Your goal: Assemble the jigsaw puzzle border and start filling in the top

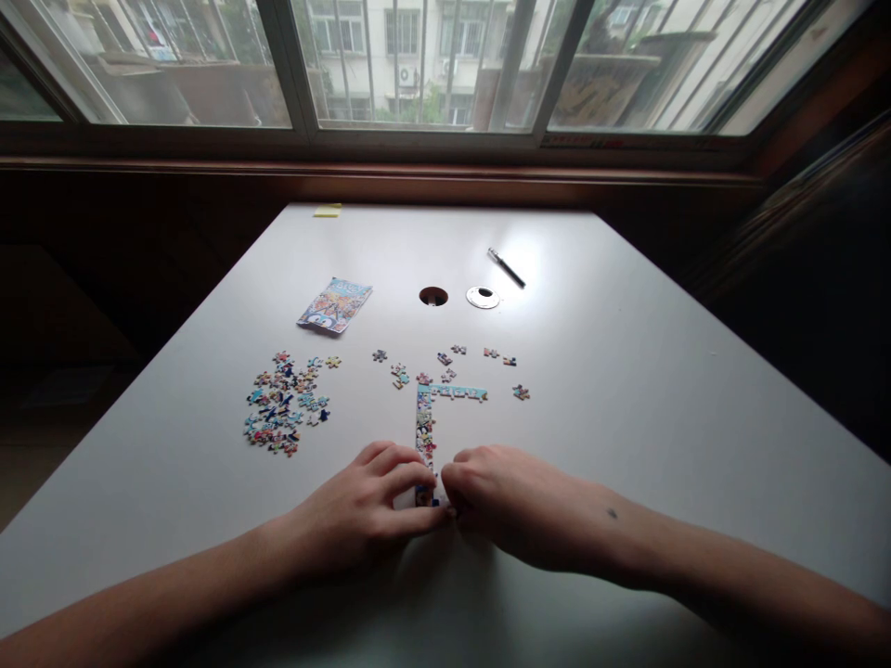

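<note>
A partly joined jigsaw puzzle forms a corner: one strip runs toward me, and a light blue strip goes off to the right at its far end. My left hand grips the near end of the long strip, fingertips on top and thumb along the bottom. Just right of that end is my right hand, its fingers curled closed. Whatever its fingertips hold is hidden, and they nearly meet my left thumb. Several loose jigsaw pieces lie around the corner's far side.
A pile of loose puzzle pieces lies on the left of the white table. Farther back are a printed picture packet, a round hole, its cover, a pen and a yellow sticky note.
</note>
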Tool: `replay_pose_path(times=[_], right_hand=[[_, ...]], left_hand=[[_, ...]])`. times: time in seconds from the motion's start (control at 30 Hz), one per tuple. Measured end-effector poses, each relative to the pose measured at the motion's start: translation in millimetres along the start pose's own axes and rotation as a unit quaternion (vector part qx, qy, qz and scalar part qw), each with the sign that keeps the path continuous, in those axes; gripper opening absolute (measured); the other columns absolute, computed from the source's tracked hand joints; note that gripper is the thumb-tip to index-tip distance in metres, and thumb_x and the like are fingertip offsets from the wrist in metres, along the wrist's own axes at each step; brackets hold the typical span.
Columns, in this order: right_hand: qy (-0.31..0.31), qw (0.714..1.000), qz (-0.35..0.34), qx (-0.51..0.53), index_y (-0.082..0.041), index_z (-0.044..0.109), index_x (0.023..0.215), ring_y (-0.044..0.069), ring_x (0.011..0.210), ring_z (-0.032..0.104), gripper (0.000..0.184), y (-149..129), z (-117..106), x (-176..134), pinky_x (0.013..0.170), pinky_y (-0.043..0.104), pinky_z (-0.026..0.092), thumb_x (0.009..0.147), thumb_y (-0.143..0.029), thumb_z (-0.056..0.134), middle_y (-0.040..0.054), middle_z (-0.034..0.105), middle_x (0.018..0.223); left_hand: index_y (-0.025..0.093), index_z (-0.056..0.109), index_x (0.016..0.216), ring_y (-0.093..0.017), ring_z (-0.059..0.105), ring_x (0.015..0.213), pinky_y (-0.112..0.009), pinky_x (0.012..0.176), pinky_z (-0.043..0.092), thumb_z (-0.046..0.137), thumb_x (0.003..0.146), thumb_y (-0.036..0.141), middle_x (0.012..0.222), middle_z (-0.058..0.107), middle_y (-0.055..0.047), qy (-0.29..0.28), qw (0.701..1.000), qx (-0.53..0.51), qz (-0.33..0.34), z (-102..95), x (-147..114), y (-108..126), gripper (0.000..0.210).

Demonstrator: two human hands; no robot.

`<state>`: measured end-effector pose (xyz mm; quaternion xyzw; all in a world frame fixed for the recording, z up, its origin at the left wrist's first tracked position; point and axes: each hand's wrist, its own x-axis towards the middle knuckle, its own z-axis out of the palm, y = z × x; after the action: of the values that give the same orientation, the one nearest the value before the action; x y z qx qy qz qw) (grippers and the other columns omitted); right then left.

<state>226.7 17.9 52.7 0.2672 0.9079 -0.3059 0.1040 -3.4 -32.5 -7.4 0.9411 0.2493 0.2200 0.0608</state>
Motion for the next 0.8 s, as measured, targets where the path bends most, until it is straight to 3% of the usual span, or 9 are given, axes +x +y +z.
replay_pose_path(times=[0.4, 0.8], right_hand=[[0.001, 1.000, 0.008, -0.021, -0.017, 0.059, 0.075, 0.009, 0.057, 0.044, 0.008, -2.8, 1.4, -3.2, 0.055, 0.024, 0.029, 0.082, -0.015, 0.055, 0.0026, 0.066, 0.076], [0.030, 0.999, 0.002, -0.012, -0.017, 0.059, 0.075, 0.007, 0.055, 0.039, 0.009, -3.0, 4.3, -4.2, 0.053, 0.023, 0.026, 0.083, -0.014, 0.054, 0.0015, 0.064, 0.074]], left_hand=[[0.026, 0.058, 0.133, -0.027, 0.050, 0.115, -0.045, 0.098, 0.043, 0.054, 0.092, 0.012, 0.119, 0.062, -0.011, 0.002, 1.000, -0.003, -0.001, 0.7, -1.9, 0.0, 0.043], [0.025, 0.060, 0.130, -0.027, 0.051, 0.114, -0.044, 0.097, 0.044, 0.055, 0.091, 0.012, 0.118, 0.061, -0.011, 0.001, 1.000, 0.001, -0.001, 0.7, -0.8, 0.2, 0.041]])
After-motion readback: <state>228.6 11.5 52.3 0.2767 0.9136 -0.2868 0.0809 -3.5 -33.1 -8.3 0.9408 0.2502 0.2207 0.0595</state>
